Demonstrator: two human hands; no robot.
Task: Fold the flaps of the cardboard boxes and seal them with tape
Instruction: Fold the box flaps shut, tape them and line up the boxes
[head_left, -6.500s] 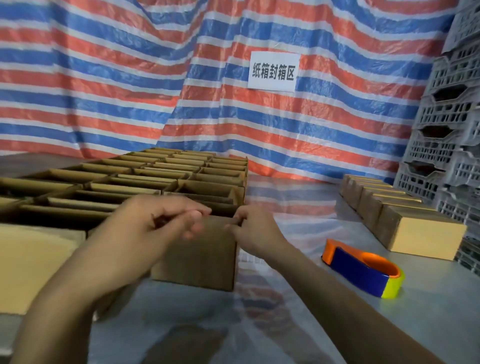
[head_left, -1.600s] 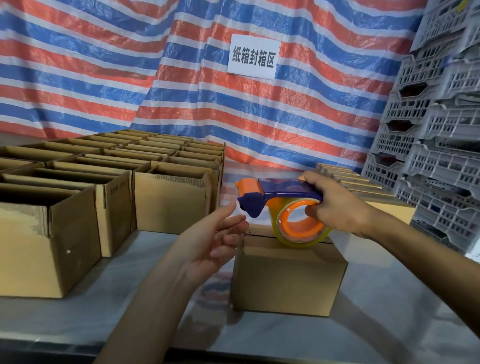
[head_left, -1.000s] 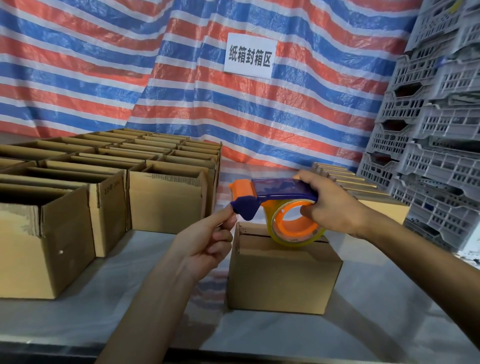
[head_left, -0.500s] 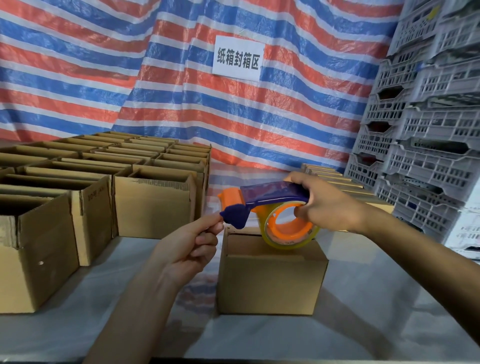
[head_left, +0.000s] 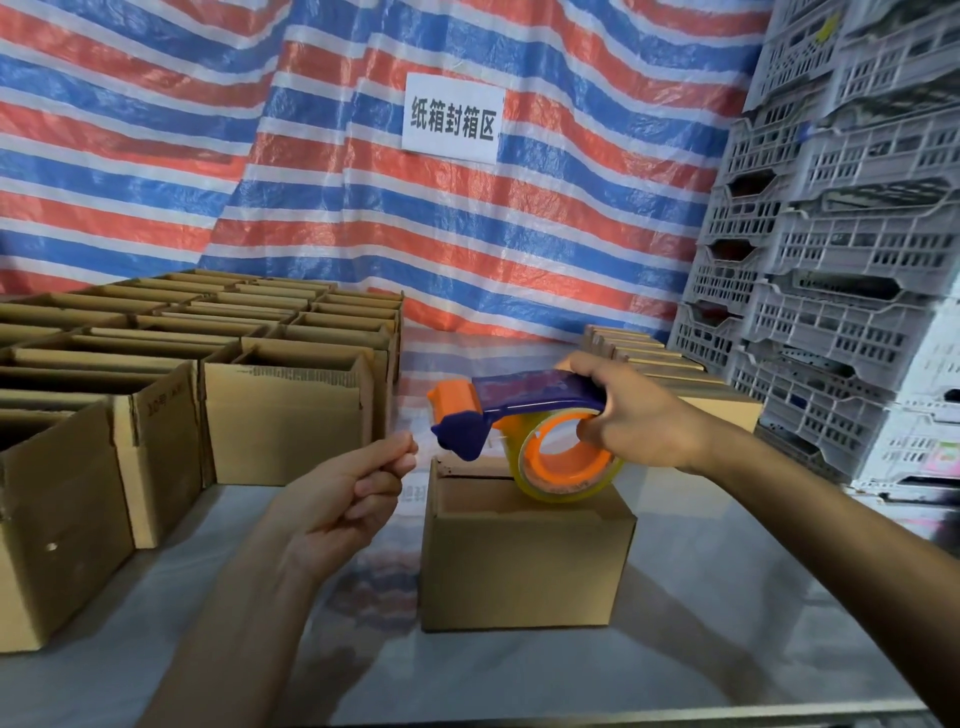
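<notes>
Head view. Item: box (head_left: 524, 561) on worktop (head_left: 727, 597), flaps folded, unsealed. Over it: tape dispenser (head_left: 535, 392), with right hand (head_left: 639, 421) grip closed round its handle. Beside its nose: left hand (head_left: 348, 493), grip pinched, seemingly on the tape end, which is too clear to see. Likely risks: the end slips and snaps back, the strand lands off the seam, or the flaps spring up.

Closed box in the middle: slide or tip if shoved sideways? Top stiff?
Probably slides, not tips: the box is squat, wider than tall, on a glossy table. Likely light, though contents are hidden. The top may give when pressed: its flaps show an open seam.
</notes>
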